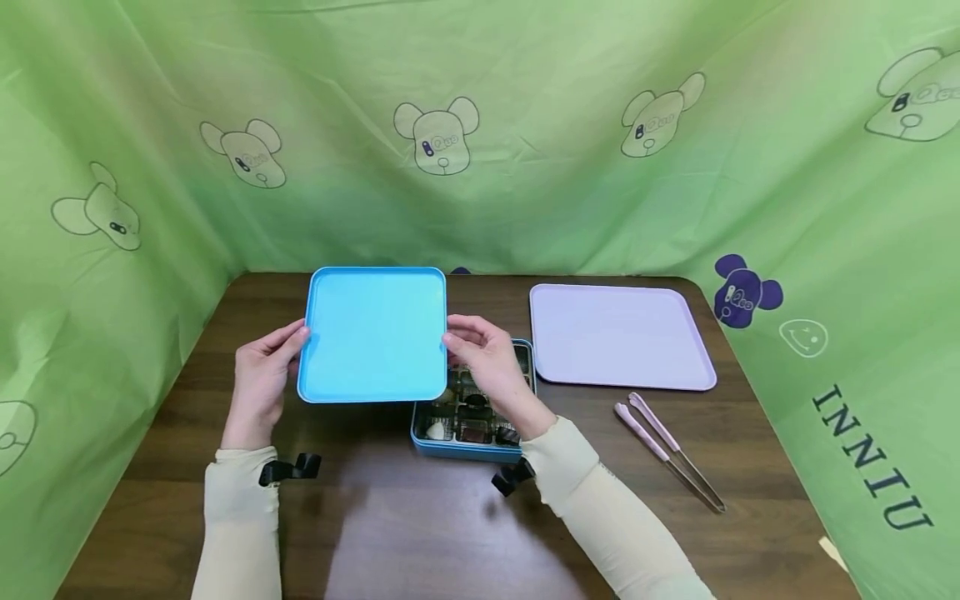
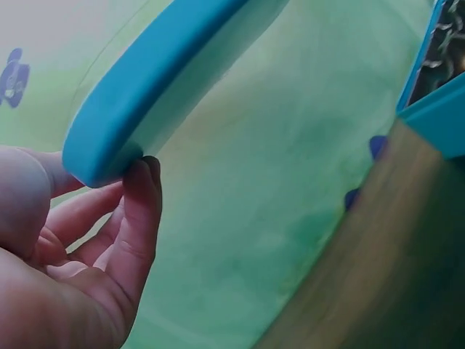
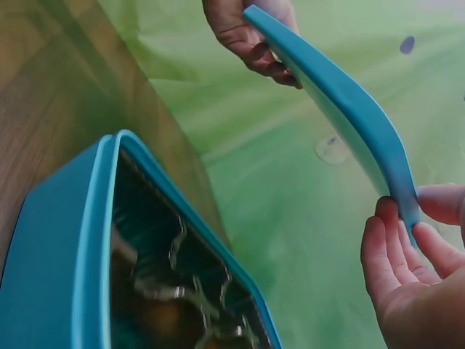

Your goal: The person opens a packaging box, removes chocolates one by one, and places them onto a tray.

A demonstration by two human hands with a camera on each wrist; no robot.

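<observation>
Above the desk (image 1: 390, 517), both hands hold the blue lid (image 1: 373, 333) off the surface, tilted. Left hand (image 1: 262, 379) pinches its left edge, thumb on top, fingers (image 2: 138, 211) under. Right hand (image 1: 487, 358) pinches the right edge, same grip. Open blue box (image 1: 480, 417) of chocolates sits right below, partly under the lid's near-right corner and the right hand. Lilac tray (image 1: 618, 336) lies to the right, apart from the box. Pink tongs (image 1: 667, 450) lie near of the tray. Green bear-print cloth (image 1: 570, 167) stands behind.

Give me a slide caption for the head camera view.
Both hands lift the blue lid off the box of chocolates on the wooden table.
</observation>
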